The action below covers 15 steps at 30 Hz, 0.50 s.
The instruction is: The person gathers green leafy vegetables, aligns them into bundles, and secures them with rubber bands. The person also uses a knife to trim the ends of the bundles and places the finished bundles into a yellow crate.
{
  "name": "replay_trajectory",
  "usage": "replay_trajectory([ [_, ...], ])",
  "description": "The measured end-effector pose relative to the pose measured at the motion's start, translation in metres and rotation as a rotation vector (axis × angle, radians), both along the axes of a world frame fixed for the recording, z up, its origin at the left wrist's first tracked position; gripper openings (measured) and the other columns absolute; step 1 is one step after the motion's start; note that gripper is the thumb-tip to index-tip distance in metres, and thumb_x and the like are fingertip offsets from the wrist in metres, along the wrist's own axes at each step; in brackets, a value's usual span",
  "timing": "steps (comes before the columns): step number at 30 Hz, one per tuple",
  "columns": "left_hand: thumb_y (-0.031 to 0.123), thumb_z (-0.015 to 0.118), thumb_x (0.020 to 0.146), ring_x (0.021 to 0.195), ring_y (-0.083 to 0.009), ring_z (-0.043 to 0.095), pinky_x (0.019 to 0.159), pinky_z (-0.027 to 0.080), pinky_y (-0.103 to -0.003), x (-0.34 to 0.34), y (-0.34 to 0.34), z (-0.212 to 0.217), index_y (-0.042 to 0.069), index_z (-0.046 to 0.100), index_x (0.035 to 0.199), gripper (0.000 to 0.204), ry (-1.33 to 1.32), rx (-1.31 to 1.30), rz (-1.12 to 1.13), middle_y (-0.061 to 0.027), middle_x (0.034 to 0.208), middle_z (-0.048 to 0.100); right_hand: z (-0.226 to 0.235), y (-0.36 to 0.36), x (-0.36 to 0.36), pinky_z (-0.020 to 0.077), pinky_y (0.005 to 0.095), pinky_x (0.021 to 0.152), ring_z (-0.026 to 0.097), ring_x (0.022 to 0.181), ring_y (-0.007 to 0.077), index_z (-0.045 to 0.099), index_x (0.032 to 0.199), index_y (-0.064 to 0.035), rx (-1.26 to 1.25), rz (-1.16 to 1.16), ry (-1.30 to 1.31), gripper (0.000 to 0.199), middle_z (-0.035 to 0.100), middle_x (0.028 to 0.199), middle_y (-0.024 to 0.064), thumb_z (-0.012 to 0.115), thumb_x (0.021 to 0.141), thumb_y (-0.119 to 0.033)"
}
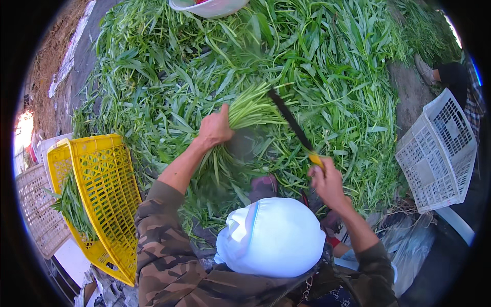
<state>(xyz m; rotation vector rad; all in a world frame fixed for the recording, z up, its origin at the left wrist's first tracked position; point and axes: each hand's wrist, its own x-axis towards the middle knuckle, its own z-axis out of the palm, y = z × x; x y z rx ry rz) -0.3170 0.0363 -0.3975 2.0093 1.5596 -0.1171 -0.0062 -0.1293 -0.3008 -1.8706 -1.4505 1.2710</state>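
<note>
My left hand (216,126) is closed around a bunch of water spinach (254,107), its pale green cut stems pointing right and its leaves hanging below the fist. In my right hand (327,183) is a knife (292,121) with a long dark blade and a yellow handle. The blade slants up and left, its tip by the stem ends; whether it touches them I cannot tell. Loose greens (327,92) with long narrow leaves cover the ground around both hands.
A yellow plastic crate (105,189) with greens beside it stands at the left, a white crate (434,153) at the right. A white basin (212,7) sits at the far edge. A rounded light-blue covered shape (286,238) lies between my forearms. Another person's shoe (425,69) shows at far right.
</note>
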Motion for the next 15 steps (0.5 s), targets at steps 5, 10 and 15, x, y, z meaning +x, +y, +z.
replay_trajectory([
  [5,0.021,0.069,0.071,0.079,-0.0457,0.065,0.071,0.051,-0.052,-0.011,0.003,0.022,-0.001,0.042,0.109,0.052,-0.004,-0.009,0.062,-0.0278,0.081,0.066,-0.06,0.073,-0.09,0.0473,0.0434,0.06,0.064,0.064,0.028,0.049,0.111,-0.0016,0.167,0.081,-0.026,0.016,0.064,0.075,0.0148,0.05,0.097,-0.01],
  [10,0.02,0.073,0.067,0.08,-0.0461,0.064,0.073,0.051,-0.052,-0.023,0.0,0.007,0.001,0.042,0.114,0.059,0.005,-0.053,0.149,-0.0268,0.083,0.067,-0.103,0.067,-0.095,0.0417,0.034,0.054,0.05,0.057,0.0156,0.051,0.104,-0.0013,-0.02,-0.128,0.209,0.012,0.052,0.067,0.0044,0.048,0.098,-0.011],
  [15,0.019,0.073,0.067,0.08,-0.0459,0.064,0.073,0.051,-0.052,-0.023,0.0,-0.001,-0.001,0.042,0.113,0.058,0.004,-0.063,0.153,-0.0264,0.082,0.066,-0.111,0.065,-0.093,0.0302,0.0213,0.042,0.037,0.046,0.0039,0.049,0.111,-0.0058,-0.12,-0.159,0.375,0.012,0.047,0.067,-0.002,0.044,0.102,-0.014],
])
